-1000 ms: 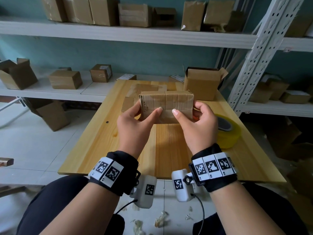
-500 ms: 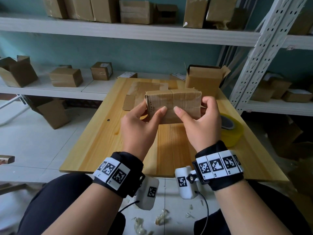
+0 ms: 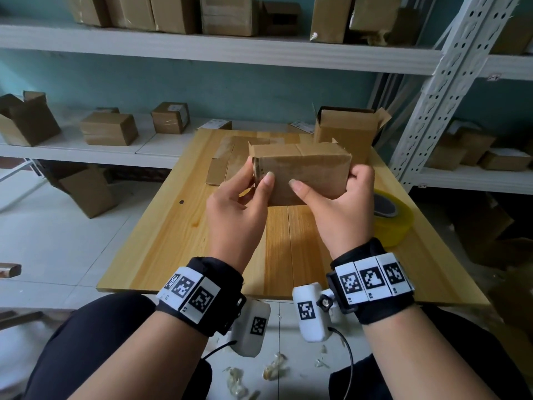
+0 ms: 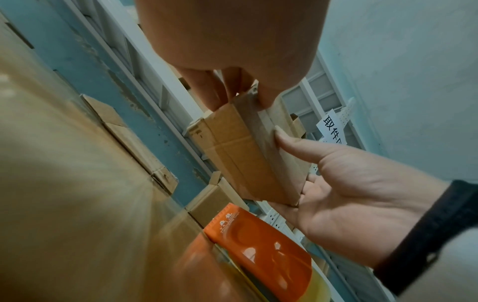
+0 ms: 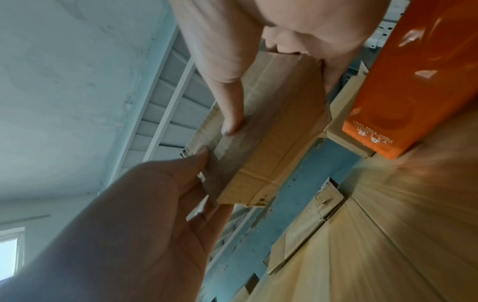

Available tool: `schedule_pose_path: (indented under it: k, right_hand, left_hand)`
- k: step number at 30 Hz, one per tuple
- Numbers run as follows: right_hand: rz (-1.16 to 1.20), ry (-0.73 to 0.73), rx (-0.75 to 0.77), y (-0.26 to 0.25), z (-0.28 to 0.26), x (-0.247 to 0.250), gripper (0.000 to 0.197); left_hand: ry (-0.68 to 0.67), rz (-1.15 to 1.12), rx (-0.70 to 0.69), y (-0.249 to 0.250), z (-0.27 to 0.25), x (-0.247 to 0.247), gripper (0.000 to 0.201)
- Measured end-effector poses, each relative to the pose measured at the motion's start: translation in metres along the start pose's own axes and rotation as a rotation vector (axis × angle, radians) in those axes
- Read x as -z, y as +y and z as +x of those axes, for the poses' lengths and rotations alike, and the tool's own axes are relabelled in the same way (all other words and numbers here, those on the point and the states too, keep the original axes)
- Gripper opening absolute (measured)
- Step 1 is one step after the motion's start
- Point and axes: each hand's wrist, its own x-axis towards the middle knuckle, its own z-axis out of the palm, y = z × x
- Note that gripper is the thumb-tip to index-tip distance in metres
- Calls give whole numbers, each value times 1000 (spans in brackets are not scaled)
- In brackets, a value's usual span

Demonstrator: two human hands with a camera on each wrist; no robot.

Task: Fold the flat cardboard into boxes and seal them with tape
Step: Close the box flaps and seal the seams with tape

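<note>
A small closed cardboard box (image 3: 305, 168) with glossy tape along its faces hangs above the wooden table (image 3: 178, 232), held by both hands. My left hand (image 3: 256, 181) pinches its left end, thumb on the near face and fingers behind. My right hand (image 3: 328, 197) cups the right end, its thumb laid across the near face. The left wrist view shows the box (image 4: 240, 153) between my left fingers (image 4: 220, 90) and my right hand (image 4: 336, 183). From the right wrist, the box (image 5: 271, 143) sits under my right thumb (image 5: 232, 114).
A yellow tape roll (image 3: 392, 223) lies at the table's right edge, beside an orange tape dispenser (image 4: 258, 245). Flat cardboard (image 3: 227, 160) lies at the table's far side, with an open box (image 3: 346, 131) at the far right corner. Shelves with several boxes surround the table.
Both hands have lifted the box a little and tilted it, so more of its top face shows. My left thumb has slid toward the box's left end.
</note>
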Motion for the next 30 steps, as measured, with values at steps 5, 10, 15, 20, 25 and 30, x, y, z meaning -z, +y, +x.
schedule_pose_path:
  k: [5,10,15,20,25,30]
  right_hand:
    - [45,4,4,6,5,-2,49]
    - [26,-120,18,8,-1,-9,23]
    - [22,-207,-11,9,-8,-17,19]
    - [85,-155,-84,8,-14,-21,59]
    - [61,-20,-53,0,-17,-20,82]
    - [97,24,-78,0,-10,-15,84]
  left_hand:
    - [38,39,-32,5,2,1,23]
    - [83,197,36,-3,7,0,76]
    - [172,250,88,-6,11,5,95]
    - [82,203,-32,-8,23,17,64]
    - [-5,53,-101,-10,20,14,41]
    - [-41,-15,-146,-9,14,4,45]
